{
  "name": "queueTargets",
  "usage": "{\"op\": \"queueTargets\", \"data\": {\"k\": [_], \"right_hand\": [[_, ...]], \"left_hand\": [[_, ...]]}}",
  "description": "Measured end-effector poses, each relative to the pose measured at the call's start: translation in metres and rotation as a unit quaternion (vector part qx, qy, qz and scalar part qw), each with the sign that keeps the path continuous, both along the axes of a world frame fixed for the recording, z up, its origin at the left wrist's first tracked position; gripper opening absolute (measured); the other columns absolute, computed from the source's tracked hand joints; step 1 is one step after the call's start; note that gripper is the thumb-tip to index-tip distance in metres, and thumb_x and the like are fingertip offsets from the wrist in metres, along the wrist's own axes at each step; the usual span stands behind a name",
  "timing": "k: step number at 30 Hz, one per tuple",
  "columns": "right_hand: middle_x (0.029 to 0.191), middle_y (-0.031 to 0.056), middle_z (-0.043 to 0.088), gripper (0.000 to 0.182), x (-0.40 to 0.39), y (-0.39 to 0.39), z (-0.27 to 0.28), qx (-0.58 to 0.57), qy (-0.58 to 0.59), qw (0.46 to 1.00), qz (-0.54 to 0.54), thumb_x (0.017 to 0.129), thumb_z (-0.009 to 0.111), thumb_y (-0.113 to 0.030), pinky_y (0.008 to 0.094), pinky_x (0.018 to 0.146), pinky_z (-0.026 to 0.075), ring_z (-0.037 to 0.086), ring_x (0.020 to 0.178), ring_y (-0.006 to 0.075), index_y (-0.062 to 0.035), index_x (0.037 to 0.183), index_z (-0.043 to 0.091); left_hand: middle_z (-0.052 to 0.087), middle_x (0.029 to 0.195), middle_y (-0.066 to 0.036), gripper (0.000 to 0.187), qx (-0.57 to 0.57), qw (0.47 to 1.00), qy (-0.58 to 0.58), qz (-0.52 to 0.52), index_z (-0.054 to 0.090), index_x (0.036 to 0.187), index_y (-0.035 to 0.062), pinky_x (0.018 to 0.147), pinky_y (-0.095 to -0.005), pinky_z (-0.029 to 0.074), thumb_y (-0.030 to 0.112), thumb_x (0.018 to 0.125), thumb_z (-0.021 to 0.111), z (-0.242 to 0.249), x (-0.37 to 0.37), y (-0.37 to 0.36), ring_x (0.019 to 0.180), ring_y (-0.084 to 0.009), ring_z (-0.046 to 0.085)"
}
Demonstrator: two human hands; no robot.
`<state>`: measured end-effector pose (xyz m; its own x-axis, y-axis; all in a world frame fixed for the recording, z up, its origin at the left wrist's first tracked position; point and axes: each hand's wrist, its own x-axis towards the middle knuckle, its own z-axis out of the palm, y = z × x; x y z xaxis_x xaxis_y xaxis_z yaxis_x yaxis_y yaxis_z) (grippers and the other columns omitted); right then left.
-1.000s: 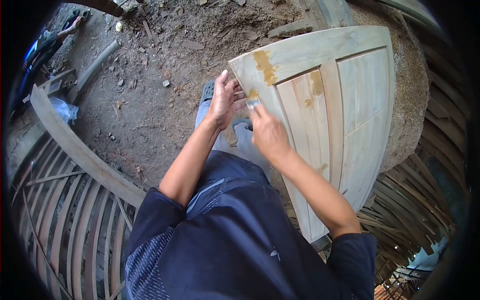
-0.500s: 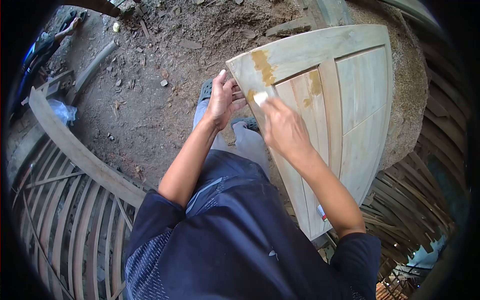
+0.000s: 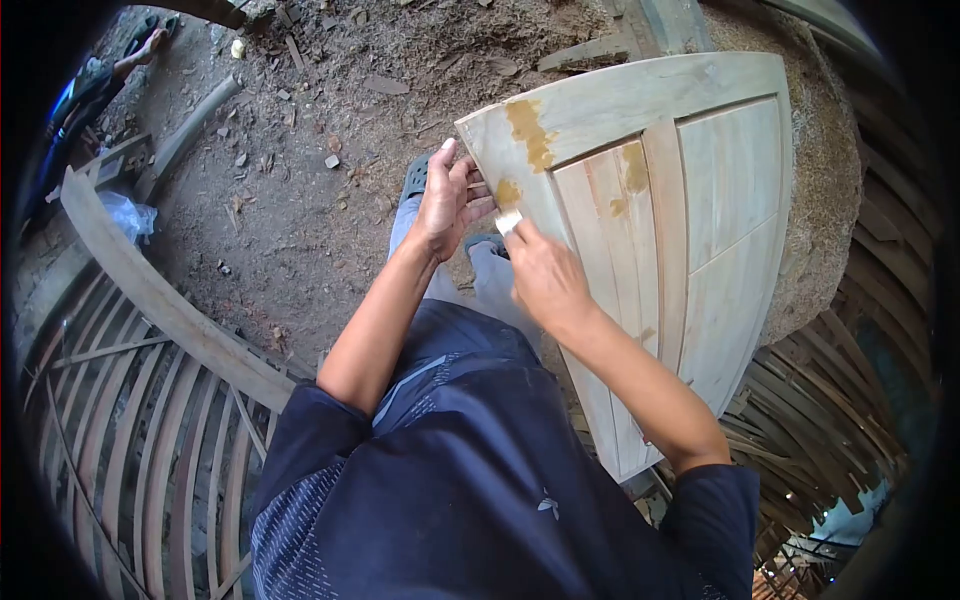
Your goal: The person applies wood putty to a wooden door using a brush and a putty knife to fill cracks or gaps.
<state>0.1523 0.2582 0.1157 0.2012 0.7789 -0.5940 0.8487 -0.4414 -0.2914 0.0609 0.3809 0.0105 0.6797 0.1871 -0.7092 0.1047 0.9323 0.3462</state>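
Note:
A pale wooden panelled door [image 3: 700, 190] stands tilted in front of me, with brown filler patches [image 3: 527, 130] on its frame and panels. My left hand [image 3: 445, 200] grips the door's left edge near the top corner. My right hand [image 3: 540, 275] holds a small flat scraper [image 3: 508, 222], its blade pressed on the door's left stile just below a brown patch. My legs and grey sandals [image 3: 417, 180] show below the hands.
The ground [image 3: 300, 200] is dirt strewn with wood chips and offcuts. A curved wooden frame with slats [image 3: 140, 400] lies at the left. More bent slats [image 3: 820, 420] are stacked at the lower right. A person [image 3: 90, 85] sits at the far upper left.
My right hand moved up the stile with the scraper half a second ago, then drew back down to below the brown patch. The left hand stayed on the door edge.

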Motion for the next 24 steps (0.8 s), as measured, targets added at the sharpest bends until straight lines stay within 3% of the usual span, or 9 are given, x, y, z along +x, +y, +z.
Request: {"op": "queueTargets", "data": {"k": [2, 4, 8, 10, 14, 16, 17, 19, 24], "right_hand": [[0.101, 0.0199, 0.063, 0.016, 0.011, -0.003, 0.017, -0.033, 0.017, 0.999, 0.023, 0.079, 0.060, 0.008, 0.0466, 0.079, 0.058, 0.069, 0.087, 0.0395, 0.0046, 0.094, 0.065], [0.110, 0.0169, 0.064, 0.027, 0.019, -0.003, 0.015, 0.086, 0.028, 0.996, 0.006, 0.081, 0.062, 0.008, 0.0477, 0.082, 0.057, 0.069, 0.091, 0.0392, 0.0031, 0.106, 0.066], [0.109, 0.0179, 0.064, 0.025, 0.019, -0.014, -0.020, 0.191, 0.024, 0.981, 0.019, 0.083, 0.061, 0.007, 0.0482, 0.082, 0.057, 0.069, 0.090, 0.0400, 0.0032, 0.106, 0.066], [0.111, 0.0186, 0.064, 0.024, 0.017, -0.011, -0.006, 0.038, 0.009, 0.999, 0.021, 0.084, 0.060, 0.006, 0.0477, 0.082, 0.057, 0.068, 0.091, 0.0407, 0.0033, 0.108, 0.066], [0.108, 0.0184, 0.065, 0.025, 0.023, 0.007, 0.018, -0.026, 0.014, 0.999, 0.033, 0.083, 0.061, 0.005, 0.0485, 0.081, 0.056, 0.068, 0.090, 0.0415, 0.0029, 0.107, 0.066], [0.103, 0.0202, 0.064, 0.023, 0.018, 0.019, 0.000, 0.218, 0.009, 0.972, -0.089, 0.080, 0.060, 0.007, 0.0504, 0.081, 0.056, 0.068, 0.090, 0.0434, 0.0039, 0.102, 0.066], [0.103, 0.0202, 0.064, 0.023, 0.008, 0.013, -0.004, 0.218, 0.008, 0.972, -0.090, 0.080, 0.060, 0.007, 0.0504, 0.081, 0.056, 0.068, 0.090, 0.0434, 0.0039, 0.102, 0.066], [0.102, 0.0229, 0.065, 0.022, -0.012, 0.000, -0.010, 0.067, -0.026, 0.995, -0.063, 0.080, 0.059, 0.007, 0.0519, 0.082, 0.056, 0.068, 0.091, 0.0452, 0.0051, 0.100, 0.066], [0.107, 0.0218, 0.063, 0.025, 0.012, 0.004, 0.006, 0.019, -0.013, 0.998, -0.052, 0.078, 0.062, 0.008, 0.0491, 0.077, 0.058, 0.070, 0.085, 0.0426, 0.0065, 0.103, 0.063]], "left_hand": [[0.058, 0.132, -0.015, 0.097, -0.012, 1.000, -0.004, 0.004, 0.041, 0.148, -0.0027, 0.107, -0.0396, 0.043, 0.076, 0.095, 0.021, -0.004, 0.000, -0.001, 0.120, -0.0228, 0.056], [0.058, 0.131, -0.014, 0.097, -0.013, 1.000, -0.012, 0.004, 0.042, 0.148, -0.0026, 0.107, -0.0396, 0.043, 0.076, 0.095, 0.021, -0.005, 0.000, 0.002, 0.120, -0.0227, 0.056], [0.057, 0.132, -0.013, 0.096, 0.001, 1.000, 0.000, -0.007, 0.042, 0.148, -0.0024, 0.108, -0.0396, 0.043, 0.075, 0.096, 0.020, -0.002, 0.001, -0.001, 0.120, -0.0224, 0.056], [0.056, 0.134, -0.014, 0.096, 0.001, 1.000, -0.002, -0.002, 0.041, 0.149, -0.0022, 0.108, -0.0397, 0.042, 0.075, 0.096, 0.020, -0.005, 0.002, -0.001, 0.121, -0.0226, 0.056], [0.054, 0.140, -0.015, 0.096, -0.009, 1.000, -0.014, -0.001, 0.039, 0.151, -0.0020, 0.109, -0.0401, 0.042, 0.075, 0.096, 0.021, -0.005, -0.003, 0.000, 0.124, -0.0232, 0.055], [0.054, 0.140, -0.016, 0.097, -0.005, 1.000, -0.013, -0.004, 0.039, 0.151, -0.0021, 0.110, -0.0405, 0.041, 0.075, 0.096, 0.021, -0.004, -0.002, -0.001, 0.124, -0.0237, 0.055], [0.054, 0.141, -0.016, 0.097, 0.001, 1.000, -0.015, -0.007, 0.038, 0.152, -0.0021, 0.110, -0.0409, 0.041, 0.075, 0.095, 0.021, -0.004, 0.000, -0.001, 0.125, -0.0242, 0.055], [0.054, 0.141, -0.016, 0.097, 0.002, 1.000, -0.010, -0.011, 0.039, 0.151, -0.0021, 0.110, -0.0412, 0.041, 0.075, 0.095, 0.021, -0.005, 0.000, 0.000, 0.125, -0.0246, 0.055], [0.053, 0.143, -0.016, 0.099, 0.000, 1.000, -0.005, -0.020, 0.039, 0.152, -0.0019, 0.110, -0.0425, 0.040, 0.077, 0.095, 0.022, -0.003, 0.001, 0.000, 0.125, -0.0257, 0.054]]}}
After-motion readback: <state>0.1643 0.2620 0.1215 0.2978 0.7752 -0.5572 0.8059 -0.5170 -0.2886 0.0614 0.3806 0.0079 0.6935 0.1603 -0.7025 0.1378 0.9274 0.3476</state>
